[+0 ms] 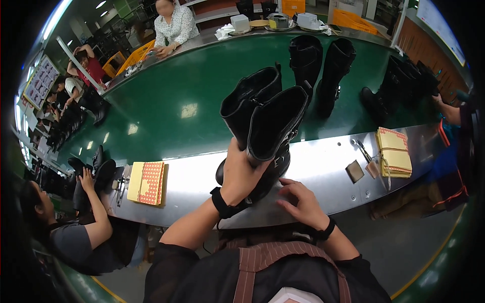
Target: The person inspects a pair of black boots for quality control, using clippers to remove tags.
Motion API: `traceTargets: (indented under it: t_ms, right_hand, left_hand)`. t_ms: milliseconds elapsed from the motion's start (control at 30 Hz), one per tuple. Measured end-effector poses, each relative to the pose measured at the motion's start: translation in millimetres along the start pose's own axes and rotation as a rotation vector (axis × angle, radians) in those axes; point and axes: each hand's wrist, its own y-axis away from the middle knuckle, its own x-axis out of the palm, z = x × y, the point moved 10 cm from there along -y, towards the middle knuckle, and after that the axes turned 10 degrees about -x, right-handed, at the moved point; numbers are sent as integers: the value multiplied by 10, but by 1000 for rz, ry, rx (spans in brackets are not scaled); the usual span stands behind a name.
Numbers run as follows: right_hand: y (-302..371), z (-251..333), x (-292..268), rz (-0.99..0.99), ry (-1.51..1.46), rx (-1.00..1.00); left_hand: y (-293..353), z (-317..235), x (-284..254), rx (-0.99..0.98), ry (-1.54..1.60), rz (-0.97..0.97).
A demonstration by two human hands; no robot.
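Observation:
A pair of tall black boots with buckles stands in front of me at the metal table edge. My left hand (239,170) is closed round the upper shafts, its fingers partly hidden between the left boot (237,120) and the right boot (275,123). Both shaft openings tilt up toward me; the feet are largely hidden below my hand. Low to the right of the boots, my right hand (304,200) hovers by the metal ledge (323,177), its fingers spread and holding nothing.
Beyond, another black boot pair (323,70) stands on the green belt (172,106). Yellow sticker sheets (146,183) lie left; a tied yellow stack (394,154), a brown block (354,171) and pliers (361,149) lie right. Co-workers handle boots on both sides.

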Motion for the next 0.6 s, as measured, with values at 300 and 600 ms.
traceTargets:
  t_ms: [300,600]
  right_hand:
    - [606,-542,-751,-431,-8,223]
    - [591,-432,-801,-496,302,148]
  left_hand:
    - [-738,92,-874,-150,191,86]
    - [-2160,809,-1267,-413,-280,-238]
